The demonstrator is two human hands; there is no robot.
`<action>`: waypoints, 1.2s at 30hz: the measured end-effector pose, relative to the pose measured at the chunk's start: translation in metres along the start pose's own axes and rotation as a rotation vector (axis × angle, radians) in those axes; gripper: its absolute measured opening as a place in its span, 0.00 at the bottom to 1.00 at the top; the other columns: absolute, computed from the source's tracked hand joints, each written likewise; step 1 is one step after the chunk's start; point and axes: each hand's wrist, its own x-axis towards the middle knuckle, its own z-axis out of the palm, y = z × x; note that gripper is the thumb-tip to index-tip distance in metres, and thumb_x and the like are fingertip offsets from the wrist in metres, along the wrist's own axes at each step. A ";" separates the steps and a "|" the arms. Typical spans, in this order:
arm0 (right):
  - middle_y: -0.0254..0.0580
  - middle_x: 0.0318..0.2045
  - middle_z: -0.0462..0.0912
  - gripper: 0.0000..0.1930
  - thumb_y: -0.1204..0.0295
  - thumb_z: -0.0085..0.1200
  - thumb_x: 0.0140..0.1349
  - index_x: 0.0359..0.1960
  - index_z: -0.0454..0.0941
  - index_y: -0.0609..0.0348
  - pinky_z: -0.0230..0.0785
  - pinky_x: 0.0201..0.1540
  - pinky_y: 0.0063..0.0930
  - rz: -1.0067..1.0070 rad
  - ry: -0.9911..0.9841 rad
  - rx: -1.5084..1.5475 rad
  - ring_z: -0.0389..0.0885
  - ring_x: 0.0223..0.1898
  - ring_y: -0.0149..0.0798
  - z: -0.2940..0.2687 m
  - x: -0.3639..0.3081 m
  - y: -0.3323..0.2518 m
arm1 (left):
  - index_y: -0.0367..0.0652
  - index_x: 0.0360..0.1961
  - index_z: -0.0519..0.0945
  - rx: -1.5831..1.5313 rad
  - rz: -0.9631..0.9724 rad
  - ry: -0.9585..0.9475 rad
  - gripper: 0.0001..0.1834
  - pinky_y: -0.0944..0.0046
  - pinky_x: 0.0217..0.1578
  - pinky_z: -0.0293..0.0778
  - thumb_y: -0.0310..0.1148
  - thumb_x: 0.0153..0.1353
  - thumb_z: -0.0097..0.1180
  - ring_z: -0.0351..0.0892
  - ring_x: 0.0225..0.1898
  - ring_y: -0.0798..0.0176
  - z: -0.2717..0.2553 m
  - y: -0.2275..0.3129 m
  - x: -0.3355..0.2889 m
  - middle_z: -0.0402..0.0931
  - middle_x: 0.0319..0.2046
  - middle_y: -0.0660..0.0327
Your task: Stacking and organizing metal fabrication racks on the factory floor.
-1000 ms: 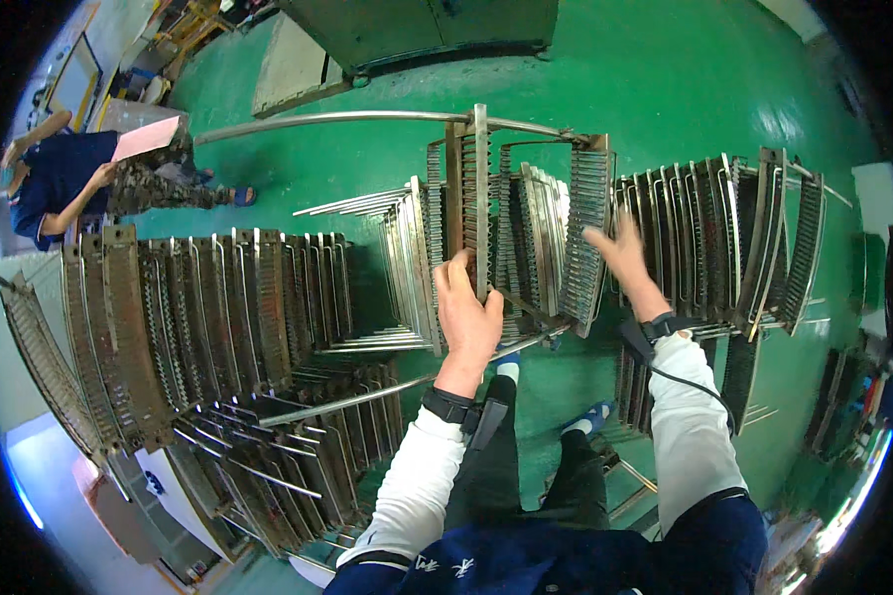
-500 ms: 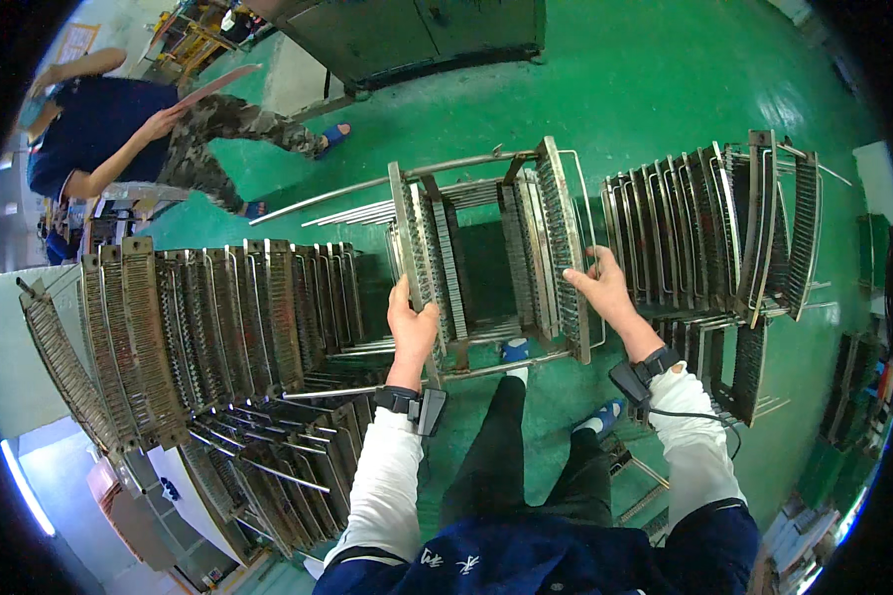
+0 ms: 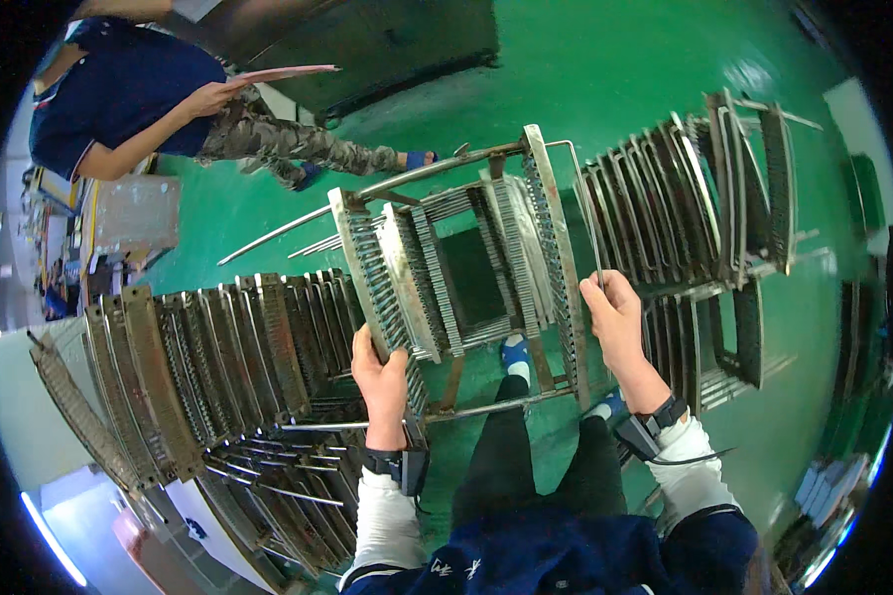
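Note:
A metal slotted rack (image 3: 548, 218) with toothed side bars stands in front of me, slightly tilted in view. My left hand (image 3: 379, 382) is closed round the lower part of its left side bar (image 3: 359, 253), thumb on the near side. On the other side, my right hand (image 3: 615, 315) has its fingers closed on the thin bent rod (image 3: 583, 188) that runs down beside the right side bar. More toothed bars (image 3: 437, 278) sit inside or behind the rack, around an opening through which green floor shows.
Rows of similar racks stand at left (image 3: 189, 367) and right (image 3: 655, 208) on metal rails (image 3: 278, 236). At upper left, a co-worker (image 3: 139, 99) in a dark shirt holds a flat pinkish sheet (image 3: 283, 73). A dark cabinet (image 3: 407, 59) stands behind. My feet (image 3: 516, 357) are close below the rack.
My right hand has shifted from the right side bar onto the thin bent rod. My left hand sits lower on the left bar. The co-worker has moved to the right, and the view has shifted.

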 end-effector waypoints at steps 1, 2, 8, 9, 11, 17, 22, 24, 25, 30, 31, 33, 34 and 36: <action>0.21 0.23 0.66 0.10 0.68 0.60 0.63 0.31 0.74 0.59 0.53 0.27 0.17 0.011 0.056 -0.001 0.59 0.25 0.17 -0.011 -0.008 -0.001 | 0.32 0.51 0.73 0.014 -0.017 0.010 0.24 0.69 0.48 0.69 0.16 0.48 0.50 0.74 0.44 0.68 0.007 0.003 -0.010 0.73 0.41 0.62; 0.21 0.23 0.66 0.10 0.68 0.60 0.63 0.30 0.73 0.59 0.53 0.27 0.17 -0.059 0.059 -0.035 0.60 0.25 0.17 -0.019 -0.011 -0.002 | 0.33 0.52 0.72 0.026 -0.033 0.011 0.24 0.69 0.49 0.68 0.16 0.49 0.50 0.74 0.44 0.67 0.016 0.008 -0.019 0.73 0.43 0.62; 0.25 0.22 0.64 0.15 0.65 0.62 0.61 0.26 0.70 0.59 0.55 0.28 0.22 -0.079 0.180 -0.115 0.59 0.27 0.22 -0.110 -0.086 0.016 | 0.30 0.52 0.70 0.030 -0.068 -0.148 0.21 0.67 0.50 0.68 0.14 0.56 0.50 0.74 0.44 0.65 0.053 0.033 -0.094 0.75 0.45 0.57; 0.26 0.22 0.64 0.15 0.64 0.61 0.61 0.26 0.70 0.60 0.55 0.28 0.23 -0.047 0.254 -0.118 0.59 0.27 0.23 -0.133 -0.101 0.024 | 0.31 0.51 0.71 0.046 -0.039 -0.205 0.20 0.68 0.48 0.68 0.15 0.54 0.52 0.73 0.42 0.66 0.066 0.032 -0.108 0.74 0.42 0.60; 0.26 0.22 0.64 0.15 0.63 0.61 0.62 0.26 0.71 0.60 0.56 0.28 0.23 -0.030 0.409 -0.179 0.60 0.26 0.23 -0.178 -0.143 0.031 | 0.32 0.47 0.72 0.162 0.022 -0.315 0.18 0.68 0.45 0.68 0.16 0.53 0.53 0.71 0.39 0.67 0.096 0.031 -0.136 0.72 0.39 0.61; 0.27 0.23 0.67 0.14 0.62 0.60 0.63 0.30 0.72 0.60 0.56 0.27 0.22 0.075 0.764 0.003 0.61 0.26 0.22 -0.285 -0.278 0.086 | 0.33 0.43 0.74 0.415 0.410 -0.721 0.19 0.57 0.38 0.69 0.19 0.46 0.56 0.71 0.35 0.49 0.197 0.088 -0.219 0.70 0.34 0.52; 0.30 0.28 0.74 0.17 0.59 0.63 0.60 0.35 0.74 0.61 0.62 0.30 0.21 0.259 0.882 0.184 0.68 0.29 0.23 -0.347 -0.333 0.144 | 0.32 0.45 0.74 0.346 0.905 -1.098 0.20 0.51 0.39 0.71 0.20 0.47 0.54 0.72 0.38 0.40 0.341 0.133 -0.284 0.72 0.36 0.47; 0.37 0.37 0.80 0.24 0.53 0.62 0.59 0.44 0.74 0.63 0.69 0.38 0.26 0.443 0.649 0.381 0.76 0.36 0.29 -0.377 -0.339 0.132 | 0.34 0.46 0.74 0.405 1.023 -1.270 0.20 0.51 0.38 0.72 0.20 0.48 0.53 0.74 0.38 0.40 0.409 0.156 -0.314 0.72 0.38 0.47; 0.42 0.39 0.79 0.30 0.48 0.60 0.59 0.47 0.73 0.63 0.71 0.40 0.31 0.484 0.594 0.463 0.77 0.39 0.34 -0.381 -0.336 0.141 | 0.35 0.45 0.75 0.438 1.119 -1.298 0.20 0.50 0.39 0.72 0.20 0.47 0.52 0.74 0.40 0.41 0.436 0.162 -0.328 0.73 0.39 0.48; 0.44 0.36 0.76 0.35 0.42 0.64 0.53 0.50 0.73 0.59 0.75 0.43 0.35 0.520 0.414 1.089 0.78 0.41 0.40 -0.378 -0.267 0.209 | 0.38 0.40 0.78 0.546 1.471 -1.382 0.19 0.51 0.40 0.72 0.18 0.44 0.50 0.74 0.39 0.46 0.572 0.168 -0.381 0.75 0.36 0.53; 0.44 0.36 0.76 0.35 0.42 0.64 0.53 0.50 0.73 0.59 0.75 0.43 0.35 0.512 0.433 1.119 0.78 0.41 0.40 -0.378 -0.252 0.210 | 0.38 0.38 0.79 0.533 1.539 -1.394 0.17 0.51 0.39 0.72 0.17 0.44 0.50 0.74 0.38 0.47 0.597 0.166 -0.394 0.75 0.35 0.54; 0.45 0.37 0.76 0.36 0.44 0.65 0.53 0.52 0.72 0.62 0.78 0.45 0.37 0.455 0.472 1.363 0.79 0.42 0.41 -0.379 -0.225 0.214 | 0.40 0.33 0.81 0.524 1.606 -1.410 0.14 0.52 0.38 0.71 0.18 0.44 0.51 0.74 0.39 0.50 0.638 0.157 -0.415 0.75 0.32 0.57; 0.52 0.43 0.76 0.40 0.45 0.66 0.53 0.59 0.68 0.60 0.79 0.48 0.36 0.317 0.425 1.277 0.79 0.45 0.45 -0.378 -0.218 0.217 | 0.41 0.33 0.81 0.564 1.625 -1.424 0.14 0.53 0.38 0.70 0.18 0.45 0.52 0.74 0.39 0.51 0.655 0.152 -0.422 0.75 0.32 0.57; 0.56 0.44 0.76 0.44 0.46 0.66 0.52 0.63 0.63 0.63 0.78 0.49 0.36 0.400 0.420 1.436 0.80 0.45 0.46 -0.383 -0.197 0.217 | 0.42 0.34 0.81 0.612 1.653 -1.460 0.14 0.54 0.39 0.70 0.19 0.45 0.52 0.73 0.39 0.52 0.679 0.140 -0.431 0.75 0.32 0.58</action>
